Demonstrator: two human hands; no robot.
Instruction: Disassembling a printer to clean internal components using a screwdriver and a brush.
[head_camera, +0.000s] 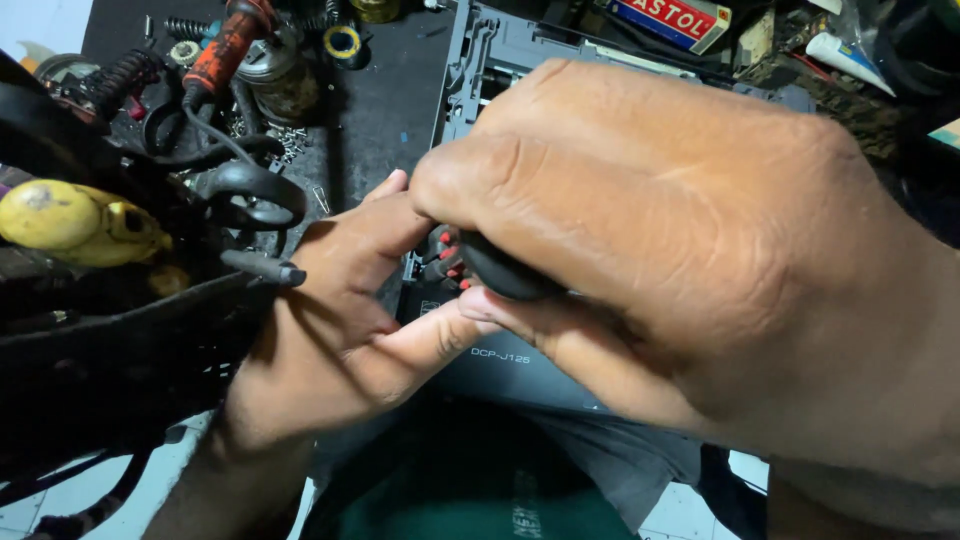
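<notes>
Both my hands crowded over the grey printer casing on the cluttered counter.

From the head camera, my right hand (690, 250) filled most of the picture, fingers curled shut around a black tool handle (500, 270) whose tip was hidden beneath my knuckles. My left hand (350, 310) lay just beside it, loosely open, its thumb touching the underside of the handle and its fingers resting against the grey printer casing (510, 365), holding nothing itself. Small red-tipped parts (450, 255) showed between the two hands, too cramped to make out. Little free room remained: black cables and scissors (255, 190) pressed in at the left edge beside a yellow tool (75, 222), and the casing's far end was cut off behind my right hand.
</notes>
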